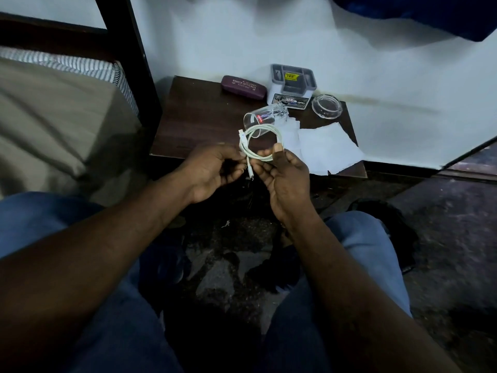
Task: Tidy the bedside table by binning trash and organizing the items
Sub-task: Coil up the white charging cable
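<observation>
Here, white cable, thin, coiled in loops, plug ends dangling.

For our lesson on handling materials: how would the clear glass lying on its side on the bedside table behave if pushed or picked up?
The glass lies on its round side, so a push would probably roll it. It looks smooth and clear, so it is likely slippery in a grip and breakable if it fell off the table.

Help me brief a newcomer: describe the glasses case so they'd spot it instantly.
Find the dark bedside table against the white wall. At its back, left of the grey organizer box, lies the glasses case. It alone is maroon and oblong, with pale lettering.
</observation>
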